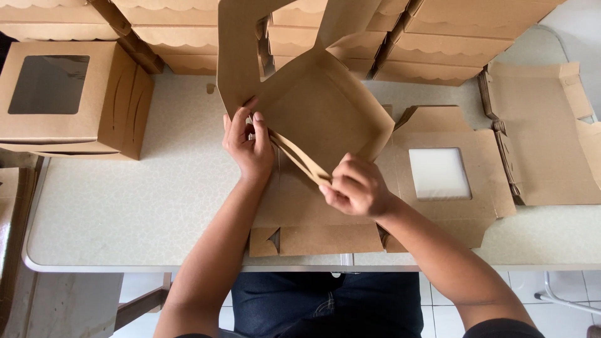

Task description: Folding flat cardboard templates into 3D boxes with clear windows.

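A half-folded brown cardboard box (316,103) is raised off the table in front of me, its inside facing me. My left hand (248,143) pinches the left corner of its near wall. My right hand (357,186) grips the right end of that same folded wall. Under the box lies a stack of flat brown box blanks (313,238), one with a square clear window (439,173).
A finished window box (72,97) stands at the far left on the pale speckled table (125,206). Stacks of folded boxes (438,37) line the back edge. An open unfolded blank (551,138) lies at the right. My legs show below the table's front edge.
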